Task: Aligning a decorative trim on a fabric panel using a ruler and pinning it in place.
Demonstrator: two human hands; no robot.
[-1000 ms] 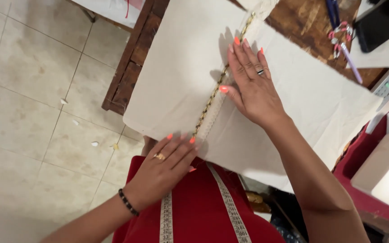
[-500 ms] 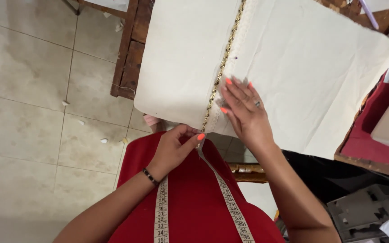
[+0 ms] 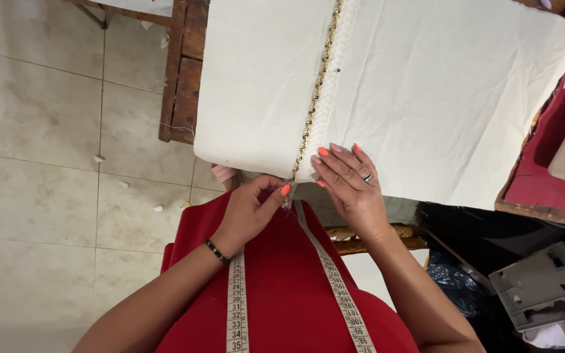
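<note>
The left hand (image 3: 250, 210) sits just below the near edge of the cloth (image 3: 426, 91), fingers curled shut, thumb and forefinger pinching the loose end of the gold trim (image 3: 314, 104) where it hangs off the cloth. The pinch point lies right at the fingertips, just left of the right hand's thumb.

The right hand (image 3: 351, 186) lies flat on the cloth, fingers spread open and pressing down, gripping nothing. Its fingertips rest on the lace (image 3: 327, 111) that runs alongside the trim; a ring (image 3: 367, 176) shows on 1 finger. The trim and lace run together away from both sets of fingertips, up the middle of the cloth to its far edge.

A black bracelet (image 3: 216, 251) circles the left wrist. A tape measure (image 3: 335, 287) hangs in 2 strips over the red garment (image 3: 282, 287), 1 strip passing under each wrist. Left of the left hand's fingers, the wooden table (image 3: 181, 85) edge shows beyond the cloth, above the tiled floor (image 3: 47, 163).
</note>
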